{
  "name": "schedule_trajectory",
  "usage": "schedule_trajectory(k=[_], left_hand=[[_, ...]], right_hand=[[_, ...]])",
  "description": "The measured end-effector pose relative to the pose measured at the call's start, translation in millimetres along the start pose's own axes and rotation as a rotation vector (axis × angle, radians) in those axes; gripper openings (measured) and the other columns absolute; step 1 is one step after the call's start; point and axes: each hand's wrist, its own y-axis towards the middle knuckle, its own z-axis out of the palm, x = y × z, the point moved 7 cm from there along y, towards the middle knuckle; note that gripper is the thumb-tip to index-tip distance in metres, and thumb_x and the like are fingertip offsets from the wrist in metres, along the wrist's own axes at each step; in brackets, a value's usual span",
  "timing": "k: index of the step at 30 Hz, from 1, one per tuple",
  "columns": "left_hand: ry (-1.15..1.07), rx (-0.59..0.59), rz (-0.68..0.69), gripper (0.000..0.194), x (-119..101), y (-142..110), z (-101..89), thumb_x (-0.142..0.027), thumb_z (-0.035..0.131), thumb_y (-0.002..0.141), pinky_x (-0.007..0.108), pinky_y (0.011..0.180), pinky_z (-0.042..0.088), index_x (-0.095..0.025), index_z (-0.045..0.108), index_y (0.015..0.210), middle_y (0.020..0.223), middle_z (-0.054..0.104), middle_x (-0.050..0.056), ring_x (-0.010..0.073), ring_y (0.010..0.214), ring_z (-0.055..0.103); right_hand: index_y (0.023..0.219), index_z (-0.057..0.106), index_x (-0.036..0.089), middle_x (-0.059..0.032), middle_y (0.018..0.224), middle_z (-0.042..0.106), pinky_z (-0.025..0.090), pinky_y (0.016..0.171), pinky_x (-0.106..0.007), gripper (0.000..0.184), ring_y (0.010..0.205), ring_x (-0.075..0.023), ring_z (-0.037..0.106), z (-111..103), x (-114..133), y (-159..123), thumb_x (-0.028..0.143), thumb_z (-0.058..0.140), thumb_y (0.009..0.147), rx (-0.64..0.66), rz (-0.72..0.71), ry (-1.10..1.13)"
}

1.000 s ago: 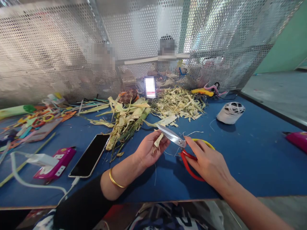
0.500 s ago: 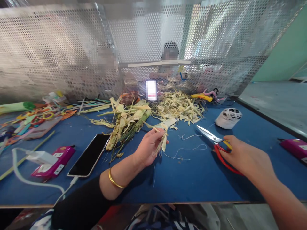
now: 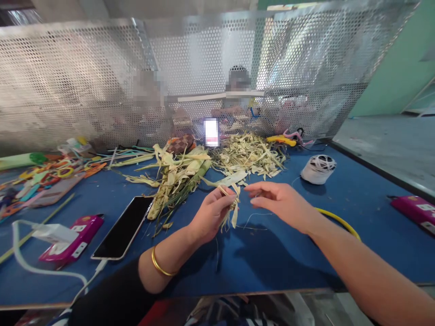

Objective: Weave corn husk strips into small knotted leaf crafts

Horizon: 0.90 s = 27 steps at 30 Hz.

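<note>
My left hand [image 3: 214, 210], above the front middle of the blue table, is closed around a small bundle of pale corn husk strips [image 3: 234, 213]. Frayed ends hang below its fingers. Just right of the bundle is my right hand [image 3: 275, 201], its fingers stretched out and apart from the thumb, holding nothing I can see. A thin white thread [image 3: 253, 217] trails on the table below it. Behind my right forearm shows the yellow handle of the scissors [image 3: 340, 219]; their other parts are hidden by the arm.
Corn husks [image 3: 180, 176] and a heap of husk scraps [image 3: 249, 154] lie behind my hands. A white thread spool [image 3: 318, 170] stands right. To the left are a phone [image 3: 124, 228], a purple power strip [image 3: 74, 240] and several tools. A perforated metal screen [image 3: 204, 59] closes the back; people sit beyond.
My right hand has let go of the scissors, which now lie on the table, and has moved left to beside the husk bundle. The left hand keeps its grip.
</note>
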Motion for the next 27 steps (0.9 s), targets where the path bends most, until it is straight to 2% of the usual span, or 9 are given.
schedule_trajectory(k=[1, 3, 6, 11, 16, 20, 22, 27], left_hand=[[-0.008, 0.011, 0.0, 0.018, 0, 0, 0.8, -0.022, 0.07, 0.065, 0.02, 0.057, 0.038, -0.017, 0.053, 0.071, 0.061, 0.055, -0.002, 0.0101, 0.058, 0.054], [-0.03, 0.039, 0.004, 0.018, -1, 0, 2.7, -0.021, 0.069, 0.066, 0.021, 0.058, 0.04, -0.016, 0.053, 0.072, 0.062, 0.058, -0.001, 0.0107, 0.058, 0.055], [-0.063, 0.06, 0.012, 0.017, -2, 1, 4.3, -0.019, 0.068, 0.067, 0.02, 0.059, 0.041, -0.016, 0.052, 0.072, 0.061, 0.058, -0.001, 0.0103, 0.057, 0.055], [-0.084, 0.057, -0.028, 0.015, 4, 3, 2.7, -0.019, 0.069, 0.067, 0.021, 0.061, 0.044, -0.016, 0.055, 0.073, 0.065, 0.059, 0.0, 0.0108, 0.06, 0.057], [-0.018, 0.076, -0.11, 0.024, 14, 6, -1.2, -0.03, 0.075, 0.065, 0.023, 0.058, 0.046, -0.015, 0.058, 0.072, 0.063, 0.053, -0.002, 0.0085, 0.055, 0.05], [0.043, 0.072, -0.154, 0.03, 21, 8, -4.6, -0.037, 0.075, 0.066, 0.022, 0.057, 0.045, -0.014, 0.061, 0.079, 0.068, 0.057, 0.0, 0.0091, 0.058, 0.052], [0.068, 0.062, -0.151, 0.029, 21, 9, -5.7, -0.038, 0.074, 0.067, 0.02, 0.055, 0.043, -0.014, 0.061, 0.08, 0.069, 0.06, 0.001, 0.0087, 0.058, 0.053], [0.07, 0.035, -0.168, 0.033, 20, 9, -6.7, -0.038, 0.078, 0.062, 0.02, 0.054, 0.042, -0.013, 0.063, 0.077, 0.069, 0.063, 0.002, 0.0079, 0.055, 0.054]], right_hand=[[0.094, 0.063, 0.019, -0.0028, 0.08, 0.068, 0.05, 0.063, -0.032, 0.023, 0.069, -0.0162, 0.063, 13, 2, 5, 0.033, 0.057, 0.077, 0.008, 0.05, 0.189], [0.082, 0.06, 0.018, 0.0011, 0.068, 0.063, 0.05, 0.06, -0.029, 0.017, 0.062, -0.0136, 0.061, 30, 3, 12, 0.032, 0.062, 0.073, -0.023, 0.107, 0.426], [0.071, 0.055, 0.018, 0.005, 0.058, 0.056, 0.048, 0.057, -0.026, 0.017, 0.056, -0.0112, 0.057, 42, 0, 17, 0.031, 0.066, 0.07, -0.051, 0.114, 0.549], [0.069, 0.053, 0.018, 0.0055, 0.056, 0.051, 0.044, 0.056, -0.026, 0.015, 0.055, -0.011, 0.052, 38, -2, 16, 0.03, 0.062, 0.073, -0.128, 0.028, 0.495], [0.07, 0.051, 0.019, 0.0045, 0.062, 0.044, 0.036, 0.056, -0.025, 0.011, 0.058, -0.0108, 0.041, 31, -2, 14, 0.025, 0.056, 0.078, -0.224, -0.091, 0.287], [0.07, 0.049, 0.02, 0.0033, 0.067, 0.043, 0.035, 0.058, -0.025, 0.011, 0.061, -0.0113, 0.04, 28, 1, 12, 0.022, 0.054, 0.08, -0.28, -0.193, 0.172], [0.07, 0.048, 0.02, 0.0034, 0.066, 0.042, 0.034, 0.056, -0.025, 0.012, 0.06, -0.0112, 0.04, 29, 0, 12, 0.022, 0.053, 0.08, -0.273, -0.188, 0.17], [0.07, 0.045, 0.02, 0.0041, 0.063, 0.042, 0.034, 0.056, -0.025, 0.014, 0.059, -0.0116, 0.041, 35, -11, 15, 0.026, 0.05, 0.082, -0.17, -0.065, 0.309]])
